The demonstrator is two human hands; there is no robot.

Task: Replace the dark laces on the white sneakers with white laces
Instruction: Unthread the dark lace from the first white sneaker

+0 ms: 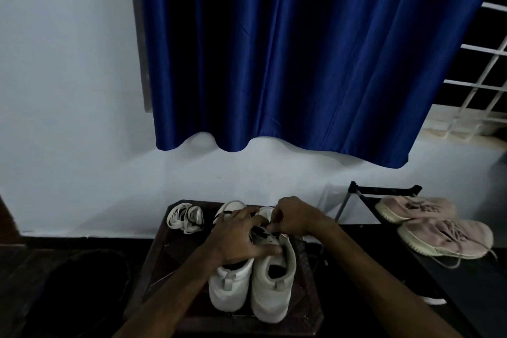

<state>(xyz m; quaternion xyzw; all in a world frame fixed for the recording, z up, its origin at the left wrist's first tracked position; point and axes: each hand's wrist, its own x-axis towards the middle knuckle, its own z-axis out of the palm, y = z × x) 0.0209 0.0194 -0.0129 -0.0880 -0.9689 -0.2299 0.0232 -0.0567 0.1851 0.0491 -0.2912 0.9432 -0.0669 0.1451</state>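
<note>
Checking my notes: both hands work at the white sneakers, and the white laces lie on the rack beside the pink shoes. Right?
No: the head view shows the white laces on the table beside the white sneakers, not the rack.

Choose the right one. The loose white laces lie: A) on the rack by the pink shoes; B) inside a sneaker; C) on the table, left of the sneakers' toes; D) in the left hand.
C: the white laces sit bundled on the table, beside the toes of the white sneakers.
</note>
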